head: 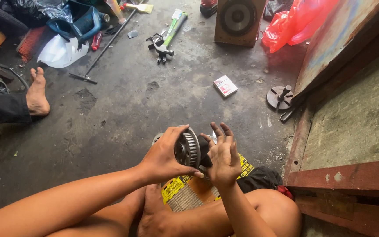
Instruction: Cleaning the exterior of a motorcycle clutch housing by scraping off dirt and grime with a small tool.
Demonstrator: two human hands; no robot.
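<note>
we sat on the grimy concrete floor [123, 105] with our legs crossed, and our left hand [161, 156] gripped a toothed metal gear wheel [188, 148], its fingers [172, 131] curled over the rim and the thumb under it. our right hand [223, 159] was pressed against the far side of the wheel with its fingers [221, 131] spread and loose, holding a dark rag [205, 151] against the part. just below our fingers lay a yellow and black printed cardboard sheet [185, 188], and a black cloth [259, 177] sat to the right of it. well beyond our fingers lay a small red and white box [225, 85], a round metal disc tool [279, 97], a green-handled tool [174, 26] and a wooden speaker box [238, 19]. far to the left of our fingers rested another person's bare foot [37, 94]
</note>
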